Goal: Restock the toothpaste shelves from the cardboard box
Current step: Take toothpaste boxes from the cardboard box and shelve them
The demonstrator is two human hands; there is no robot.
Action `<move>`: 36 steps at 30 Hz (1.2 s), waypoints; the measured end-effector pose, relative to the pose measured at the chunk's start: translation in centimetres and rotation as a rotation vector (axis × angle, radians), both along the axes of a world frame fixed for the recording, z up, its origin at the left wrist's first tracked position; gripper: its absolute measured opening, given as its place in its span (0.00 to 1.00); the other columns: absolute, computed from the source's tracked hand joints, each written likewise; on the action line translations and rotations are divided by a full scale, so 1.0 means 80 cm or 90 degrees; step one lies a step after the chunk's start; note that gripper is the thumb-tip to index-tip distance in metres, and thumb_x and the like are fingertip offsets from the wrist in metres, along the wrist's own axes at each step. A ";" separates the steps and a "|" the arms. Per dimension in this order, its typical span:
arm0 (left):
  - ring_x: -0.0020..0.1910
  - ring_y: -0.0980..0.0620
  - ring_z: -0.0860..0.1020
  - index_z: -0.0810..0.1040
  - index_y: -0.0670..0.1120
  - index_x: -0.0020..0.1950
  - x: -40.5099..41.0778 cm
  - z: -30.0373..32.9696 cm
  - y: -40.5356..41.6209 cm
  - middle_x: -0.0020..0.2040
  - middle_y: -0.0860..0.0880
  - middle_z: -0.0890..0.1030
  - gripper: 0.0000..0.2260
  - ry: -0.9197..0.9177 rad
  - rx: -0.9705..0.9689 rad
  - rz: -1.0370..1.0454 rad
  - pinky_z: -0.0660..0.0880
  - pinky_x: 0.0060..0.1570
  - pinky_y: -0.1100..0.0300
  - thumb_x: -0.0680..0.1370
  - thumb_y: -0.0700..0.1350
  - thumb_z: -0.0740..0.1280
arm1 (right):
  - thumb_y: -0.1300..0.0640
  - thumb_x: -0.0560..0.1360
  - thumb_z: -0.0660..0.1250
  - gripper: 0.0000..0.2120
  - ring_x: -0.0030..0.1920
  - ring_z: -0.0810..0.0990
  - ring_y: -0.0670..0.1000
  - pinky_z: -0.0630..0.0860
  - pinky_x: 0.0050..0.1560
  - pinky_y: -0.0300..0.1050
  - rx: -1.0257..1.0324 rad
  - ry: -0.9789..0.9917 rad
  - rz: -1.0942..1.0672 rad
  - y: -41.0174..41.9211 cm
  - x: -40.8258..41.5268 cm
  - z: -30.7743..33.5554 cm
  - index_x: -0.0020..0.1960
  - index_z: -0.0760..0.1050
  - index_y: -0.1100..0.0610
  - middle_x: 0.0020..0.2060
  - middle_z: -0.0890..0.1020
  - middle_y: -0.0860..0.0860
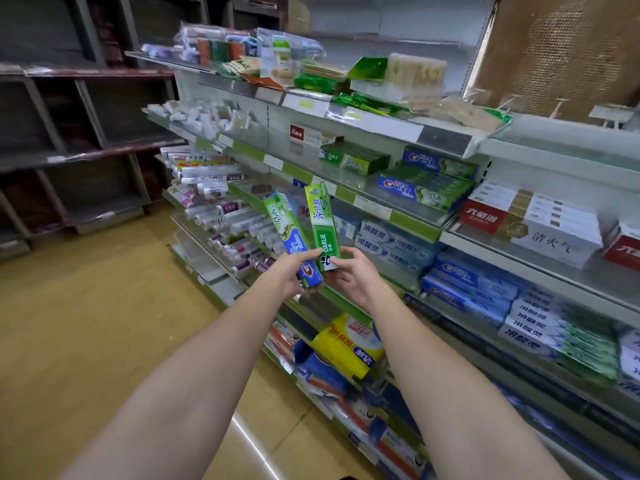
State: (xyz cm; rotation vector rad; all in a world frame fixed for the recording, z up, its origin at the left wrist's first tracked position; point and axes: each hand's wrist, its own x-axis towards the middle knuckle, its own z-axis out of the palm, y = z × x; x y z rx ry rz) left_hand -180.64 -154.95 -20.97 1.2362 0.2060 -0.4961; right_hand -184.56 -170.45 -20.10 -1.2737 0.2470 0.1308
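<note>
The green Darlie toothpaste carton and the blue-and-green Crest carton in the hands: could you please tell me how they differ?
The green Darlie toothpaste carton is green nearly all over; the blue-and-green Crest carton turns blue at its lower end. The Darlie carton stands almost upright and reaches higher; the Crest carton leans left. The right hand pinches the Darlie carton; the left hand grips the Crest carton. Both are long, slim boxes held at their lower ends.
</note>
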 end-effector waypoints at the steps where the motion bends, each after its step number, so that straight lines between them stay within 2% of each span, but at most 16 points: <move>1: 0.52 0.39 0.83 0.76 0.42 0.66 0.009 0.004 0.003 0.55 0.39 0.84 0.26 -0.005 0.003 0.002 0.81 0.40 0.47 0.71 0.44 0.79 | 0.68 0.77 0.68 0.21 0.46 0.85 0.58 0.83 0.53 0.53 0.002 -0.007 -0.006 0.001 0.007 0.003 0.68 0.71 0.58 0.51 0.85 0.59; 5: 0.49 0.41 0.83 0.77 0.42 0.65 0.049 0.027 0.001 0.54 0.40 0.85 0.24 -0.036 0.013 -0.001 0.81 0.42 0.47 0.72 0.44 0.78 | 0.64 0.78 0.69 0.18 0.40 0.84 0.53 0.80 0.38 0.43 0.002 -0.017 -0.015 0.000 0.038 0.022 0.67 0.74 0.58 0.47 0.85 0.56; 7: 0.46 0.42 0.84 0.78 0.42 0.65 0.069 0.039 -0.005 0.53 0.41 0.85 0.23 -0.044 0.015 -0.008 0.81 0.40 0.50 0.72 0.45 0.77 | 0.64 0.79 0.68 0.17 0.37 0.84 0.53 0.80 0.35 0.42 0.012 -0.021 0.000 -0.002 0.057 0.035 0.67 0.73 0.62 0.46 0.84 0.57; 11: 0.37 0.44 0.82 0.76 0.39 0.68 0.119 0.049 -0.013 0.53 0.39 0.84 0.32 -0.068 0.005 0.011 0.81 0.46 0.46 0.66 0.45 0.81 | 0.67 0.80 0.66 0.05 0.42 0.84 0.58 0.84 0.51 0.52 0.103 -0.022 0.009 -0.010 0.104 0.048 0.55 0.74 0.63 0.46 0.83 0.61; 12: 0.35 0.45 0.82 0.75 0.39 0.68 0.129 0.051 -0.015 0.52 0.39 0.84 0.33 -0.069 0.001 0.006 0.81 0.46 0.47 0.66 0.45 0.81 | 0.67 0.80 0.66 0.06 0.44 0.85 0.58 0.84 0.50 0.52 0.125 -0.020 0.011 -0.013 0.117 0.050 0.56 0.74 0.64 0.46 0.83 0.62; 15: 0.39 0.45 0.83 0.77 0.39 0.66 0.156 0.058 -0.018 0.52 0.40 0.84 0.31 -0.075 -0.001 0.029 0.81 0.39 0.50 0.66 0.46 0.81 | 0.63 0.78 0.71 0.20 0.38 0.84 0.52 0.83 0.41 0.45 0.090 -0.001 0.000 -0.016 0.156 0.054 0.67 0.68 0.64 0.48 0.83 0.59; 17: 0.46 0.42 0.83 0.76 0.38 0.67 0.176 0.063 -0.016 0.56 0.38 0.84 0.35 -0.089 -0.011 0.064 0.80 0.35 0.52 0.63 0.45 0.82 | 0.59 0.75 0.76 0.38 0.32 0.77 0.47 0.78 0.36 0.43 0.053 0.010 -0.014 -0.013 0.181 0.054 0.77 0.58 0.59 0.51 0.81 0.55; 18: 0.49 0.42 0.82 0.75 0.38 0.68 0.187 0.064 -0.014 0.57 0.38 0.83 0.38 -0.092 -0.019 0.083 0.80 0.34 0.52 0.61 0.44 0.83 | 0.59 0.74 0.76 0.41 0.32 0.76 0.46 0.76 0.35 0.43 0.051 0.011 -0.019 -0.009 0.192 0.054 0.79 0.55 0.59 0.51 0.80 0.54; 20: 0.48 0.41 0.83 0.73 0.36 0.68 0.205 0.067 -0.009 0.57 0.37 0.83 0.41 -0.102 -0.033 0.106 0.80 0.33 0.52 0.58 0.44 0.83 | 0.59 0.76 0.75 0.28 0.31 0.73 0.45 0.76 0.33 0.41 0.055 0.003 -0.018 -0.001 0.216 0.053 0.69 0.63 0.58 0.48 0.79 0.53; 22: 0.40 0.42 0.84 0.77 0.35 0.63 0.221 0.070 -0.007 0.52 0.37 0.84 0.31 -0.110 -0.045 0.119 0.80 0.31 0.53 0.63 0.42 0.81 | 0.61 0.76 0.74 0.20 0.26 0.71 0.44 0.77 0.28 0.39 0.068 -0.004 -0.010 0.011 0.237 0.055 0.61 0.68 0.58 0.41 0.79 0.53; 24: 0.35 0.42 0.84 0.77 0.38 0.57 0.236 0.073 -0.005 0.46 0.38 0.84 0.20 -0.103 -0.043 0.126 0.79 0.29 0.53 0.68 0.39 0.79 | 0.64 0.75 0.74 0.20 0.24 0.73 0.43 0.78 0.27 0.39 0.069 -0.015 -0.030 0.022 0.255 0.055 0.62 0.69 0.60 0.39 0.80 0.54; 26: 0.32 0.42 0.84 0.76 0.40 0.55 0.256 0.077 0.000 0.42 0.39 0.84 0.17 -0.110 -0.023 0.148 0.79 0.28 0.53 0.70 0.37 0.77 | 0.65 0.75 0.75 0.22 0.24 0.74 0.44 0.79 0.28 0.40 0.053 -0.026 -0.035 0.029 0.271 0.055 0.64 0.68 0.61 0.40 0.81 0.55; 28: 0.34 0.41 0.83 0.76 0.40 0.54 0.280 0.085 0.005 0.42 0.39 0.84 0.16 -0.136 -0.015 0.169 0.79 0.29 0.51 0.69 0.36 0.77 | 0.62 0.76 0.74 0.22 0.23 0.76 0.45 0.82 0.30 0.42 0.035 -0.044 -0.027 0.032 0.288 0.059 0.65 0.69 0.64 0.39 0.80 0.57; 31: 0.39 0.42 0.82 0.75 0.40 0.55 0.319 0.093 0.013 0.46 0.39 0.82 0.19 -0.154 0.009 0.195 0.80 0.30 0.51 0.69 0.38 0.79 | 0.57 0.80 0.69 0.15 0.23 0.79 0.48 0.83 0.38 0.45 -0.004 -0.061 -0.022 0.033 0.318 0.071 0.63 0.74 0.64 0.41 0.80 0.59; 33: 0.42 0.41 0.82 0.75 0.40 0.56 0.345 0.093 0.019 0.47 0.39 0.82 0.20 -0.154 0.008 0.202 0.81 0.33 0.46 0.68 0.38 0.79 | 0.58 0.82 0.67 0.12 0.22 0.79 0.49 0.84 0.36 0.48 -0.012 -0.059 -0.084 0.030 0.337 0.081 0.61 0.73 0.64 0.43 0.82 0.61; 36: 0.47 0.39 0.84 0.74 0.41 0.58 0.392 0.086 0.029 0.52 0.38 0.84 0.25 -0.143 0.010 0.209 0.81 0.47 0.36 0.66 0.40 0.80 | 0.61 0.82 0.65 0.11 0.23 0.80 0.51 0.83 0.30 0.50 -0.041 -0.044 -0.175 0.020 0.363 0.099 0.61 0.70 0.65 0.38 0.84 0.61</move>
